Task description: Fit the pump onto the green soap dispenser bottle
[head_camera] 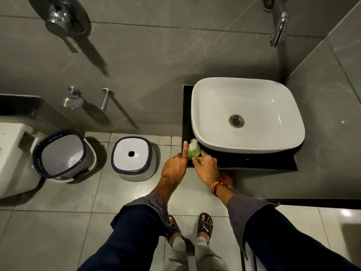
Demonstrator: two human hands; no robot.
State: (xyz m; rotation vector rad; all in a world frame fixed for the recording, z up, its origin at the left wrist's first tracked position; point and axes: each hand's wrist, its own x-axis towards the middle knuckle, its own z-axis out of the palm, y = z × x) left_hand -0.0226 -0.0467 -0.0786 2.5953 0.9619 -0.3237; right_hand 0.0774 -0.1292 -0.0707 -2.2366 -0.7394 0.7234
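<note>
The green soap dispenser bottle (195,152) stands upright at the front left corner of the black counter (254,161), just beside the white basin. A clear pump (193,145) sits on its top, nozzle toward the far side. My left hand (175,169) touches the bottle's left side with its index finger stretched up along it. My right hand (207,168) holds the bottle from the right and front, fingers curled around its lower body. Both hands cover part of the bottle's base.
A white basin (248,114) fills most of the counter, with a wall tap (278,24) above it. On the tiled floor to the left stand an upturned white stool (133,158) and a white bucket (62,155). A toilet (11,153) sits at far left.
</note>
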